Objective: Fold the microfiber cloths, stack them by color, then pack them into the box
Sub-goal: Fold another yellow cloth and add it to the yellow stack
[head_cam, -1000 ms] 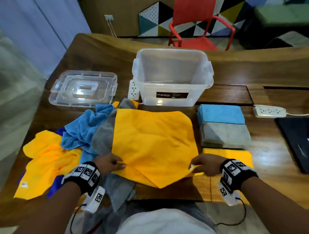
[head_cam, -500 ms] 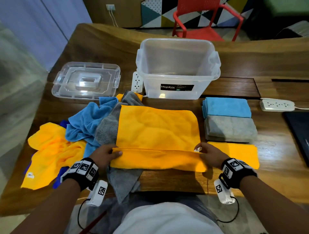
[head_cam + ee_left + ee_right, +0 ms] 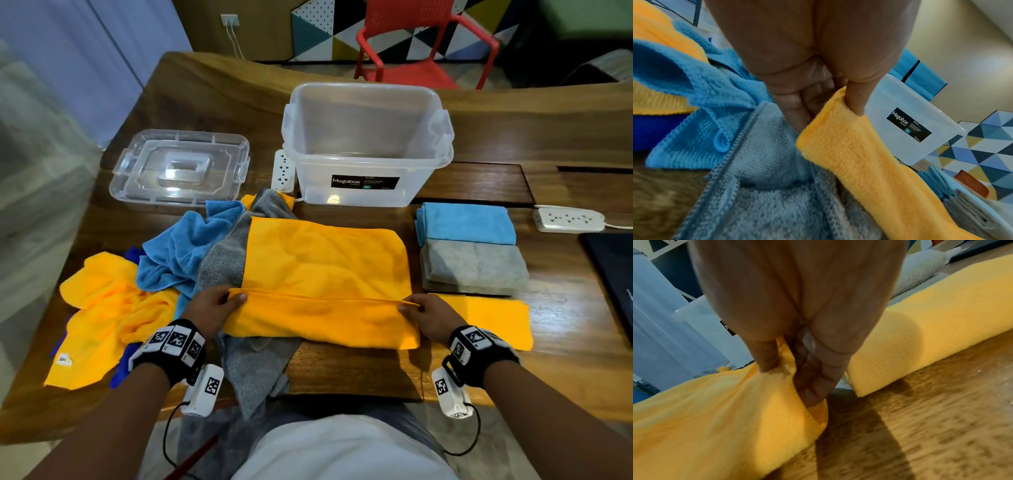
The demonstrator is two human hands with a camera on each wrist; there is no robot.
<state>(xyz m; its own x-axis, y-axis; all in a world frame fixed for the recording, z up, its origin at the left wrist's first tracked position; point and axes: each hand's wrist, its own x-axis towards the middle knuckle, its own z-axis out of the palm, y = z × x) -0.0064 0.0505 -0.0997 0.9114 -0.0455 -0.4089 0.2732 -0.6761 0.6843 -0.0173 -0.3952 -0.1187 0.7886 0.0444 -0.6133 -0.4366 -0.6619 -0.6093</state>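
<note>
Both hands are pinching the yellow cloth (image 3: 325, 270) at the desk's near edge: left hand (image 3: 209, 308) and right hand (image 3: 433, 318) gripping opposite ends of its fold. Soft and limp, it probably sags unless held by corners.

yellow cloth (image 3: 325, 260) | folded stacks: light blue (image 3: 467, 224), grey (image 3: 476, 265), yellow (image 3: 493, 318) | heap: blue (image 3: 178, 253), grey (image 3: 222, 263), yellow (image 3: 99, 318) | clear box (image 3: 366, 144), black label (image 3: 364, 182) | red chair (image 3: 421, 44) | brown wood table (image 3: 565, 137)
</note>
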